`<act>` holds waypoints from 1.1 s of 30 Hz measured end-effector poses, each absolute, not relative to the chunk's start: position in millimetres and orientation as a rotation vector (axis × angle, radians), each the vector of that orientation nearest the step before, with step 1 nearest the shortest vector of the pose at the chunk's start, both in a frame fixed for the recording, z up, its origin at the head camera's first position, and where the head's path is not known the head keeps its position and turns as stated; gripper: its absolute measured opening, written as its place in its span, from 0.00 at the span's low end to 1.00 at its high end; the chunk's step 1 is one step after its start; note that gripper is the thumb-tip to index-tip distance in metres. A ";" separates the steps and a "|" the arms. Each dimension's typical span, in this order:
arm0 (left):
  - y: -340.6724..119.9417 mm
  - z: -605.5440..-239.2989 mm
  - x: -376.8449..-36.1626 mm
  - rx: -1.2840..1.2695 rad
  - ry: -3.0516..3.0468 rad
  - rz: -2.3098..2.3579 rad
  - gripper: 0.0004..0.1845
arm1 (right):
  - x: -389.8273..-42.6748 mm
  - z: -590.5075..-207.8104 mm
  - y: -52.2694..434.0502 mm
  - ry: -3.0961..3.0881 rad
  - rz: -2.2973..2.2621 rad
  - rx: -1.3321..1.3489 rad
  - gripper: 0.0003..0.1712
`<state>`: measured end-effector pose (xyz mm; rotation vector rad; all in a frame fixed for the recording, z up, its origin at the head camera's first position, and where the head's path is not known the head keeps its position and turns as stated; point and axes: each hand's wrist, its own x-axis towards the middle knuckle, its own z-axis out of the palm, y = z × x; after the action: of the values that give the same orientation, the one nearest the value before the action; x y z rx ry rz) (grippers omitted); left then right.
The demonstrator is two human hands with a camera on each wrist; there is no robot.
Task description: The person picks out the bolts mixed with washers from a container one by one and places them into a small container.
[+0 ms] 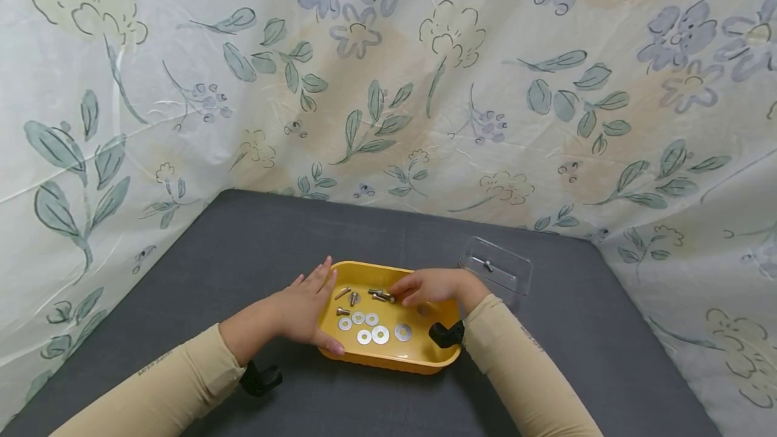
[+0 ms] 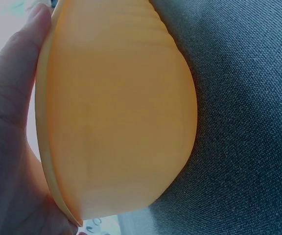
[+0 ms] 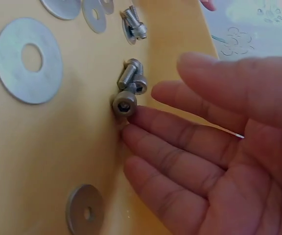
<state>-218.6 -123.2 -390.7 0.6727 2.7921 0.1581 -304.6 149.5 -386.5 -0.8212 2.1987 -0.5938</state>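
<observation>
A yellow tray (image 1: 388,359) holds loose socket-head screws and flat washers. My left hand (image 1: 301,309) spans its left end, fingers extended and thumb at the front corner; the left wrist view shows this hand (image 2: 9,93) along the rim. My right hand (image 1: 438,286) reaches inside with fingers extended. In the right wrist view its fingertips (image 3: 133,134) are right at the head of a screw (image 3: 125,104) in a small cluster, and the thumb stands apart from it. Several more screws (image 1: 342,311) lie nearer the left end, beside washers (image 1: 380,334).
Behind the tray to the right lies a shallow clear plastic box (image 1: 508,282), a screw (image 1: 488,266) inside it. The dark grey table (image 1: 273,228) backs onto a floral curtain (image 1: 388,120). Black straps (image 1: 446,334) circle my wrists.
</observation>
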 end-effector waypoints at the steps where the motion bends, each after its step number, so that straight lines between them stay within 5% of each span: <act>1: -123.3 -391.1 -218.8 0.672 2.791 0.158 0.74 | -304.7 -387.3 148.7 2.200 -0.593 -0.822 0.22; 13: -123.4 -391.3 -219.0 0.666 2.789 0.150 0.74 | -305.6 -396.7 138.5 2.254 -0.618 -0.861 0.27; 33: -123.0 -390.2 -217.9 0.660 2.792 0.182 0.74 | -301.9 -413.7 128.7 2.263 -0.684 -0.836 0.11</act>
<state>-217.9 -123.0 -390.2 0.6604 2.7919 0.1824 -301.9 128.7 -413.7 -0.8363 2.2628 -0.6842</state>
